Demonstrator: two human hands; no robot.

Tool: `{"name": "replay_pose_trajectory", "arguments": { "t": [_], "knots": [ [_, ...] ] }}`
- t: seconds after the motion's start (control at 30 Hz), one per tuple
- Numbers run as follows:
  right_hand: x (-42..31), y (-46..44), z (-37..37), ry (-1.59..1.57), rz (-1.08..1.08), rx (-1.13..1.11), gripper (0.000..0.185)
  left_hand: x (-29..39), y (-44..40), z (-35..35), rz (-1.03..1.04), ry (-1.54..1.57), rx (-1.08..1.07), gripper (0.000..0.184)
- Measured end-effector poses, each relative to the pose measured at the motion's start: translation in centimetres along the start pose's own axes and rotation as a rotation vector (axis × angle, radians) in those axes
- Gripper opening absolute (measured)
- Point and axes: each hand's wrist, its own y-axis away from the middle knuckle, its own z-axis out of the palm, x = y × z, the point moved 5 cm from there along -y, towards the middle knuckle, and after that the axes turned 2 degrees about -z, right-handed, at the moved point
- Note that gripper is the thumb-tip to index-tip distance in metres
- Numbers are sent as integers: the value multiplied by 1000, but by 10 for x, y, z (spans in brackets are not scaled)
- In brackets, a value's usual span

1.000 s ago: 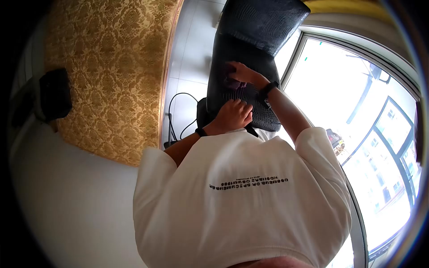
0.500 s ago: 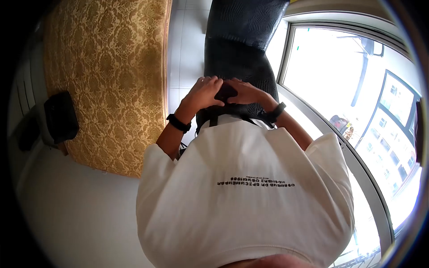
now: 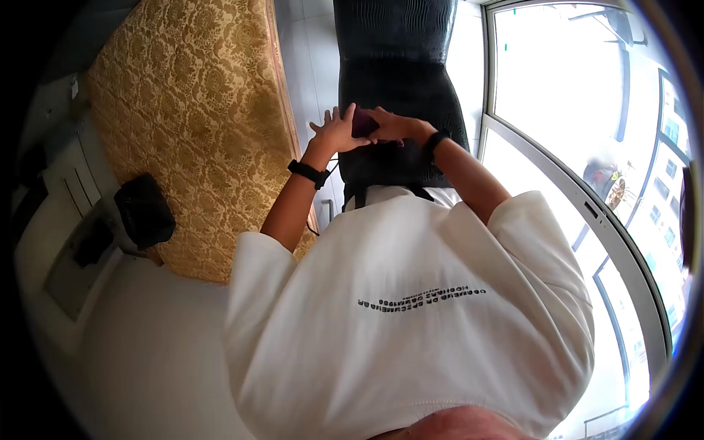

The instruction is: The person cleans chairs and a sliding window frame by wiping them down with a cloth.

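A small dark purple item (image 3: 363, 123), perhaps folded cloth, lies between my two hands above the black textured seat. My left hand (image 3: 337, 133) is at its left side, fingers spread and thumb pointing right along its lower edge. From the right, my right hand (image 3: 392, 126) reaches over the item with its fingers closed on its right part. A bit of purple also shows below the right hand. Part of the item is hidden by the fingers. Each wrist has a black band.
A black padded seat (image 3: 392, 169) runs under and beyond the hands. To the left is a surface with gold patterned fabric (image 3: 198, 110), with a black object (image 3: 144, 210) near its corner. A large framed window (image 3: 565, 81) stands at the right. A dark cable shows beside the seat.
My left hand has moved up from near the shirt to the purple item, and its fingers have spread. The right hand stays at the item. The head view has shifted.
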Motion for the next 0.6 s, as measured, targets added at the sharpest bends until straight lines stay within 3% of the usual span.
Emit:
{"name": "replay_pose_trajectory", "arguments": {
  "t": [0.07, 0.1, 0.17, 0.23, 0.3, 0.43, 0.5, 0.57, 0.6],
  "knots": [
    [12, 0, -17, 86, -11, 40, 73, 0, 13, 4, 36, 310, 6, 106],
    [15, 3, -29, 201, -20, 88, 78, -2, 17, 9, 34, 298, -1, 106],
    [45, 21, -54, 143, 178, 83, 89, -6, 19, 9, 132, 215, 135, 92],
    [94, 40, -72, 291, 236, 15, 85, -4, 20, 13, 210, 170, 189, 86],
    [98, 72, -81, 337, 281, 13, 77, 0, 19, 15, 301, 127, 266, 80],
    [45, 94, -76, 442, 423, 26, 61, 0, 17, 13, 287, 156, 276, 69],
    [-1, 91, -55, 340, 474, -88, 64, -3, 10, 11, 312, 165, 288, 66],
    [-22, 68, -18, 345, 249, -51, 66, -5, 5, 10, 327, 208, 306, 64],
    [-32, 72, -11, 356, 252, -42, 66, -8, -1, 10, 341, 212, 293, 62]
  ]
}}
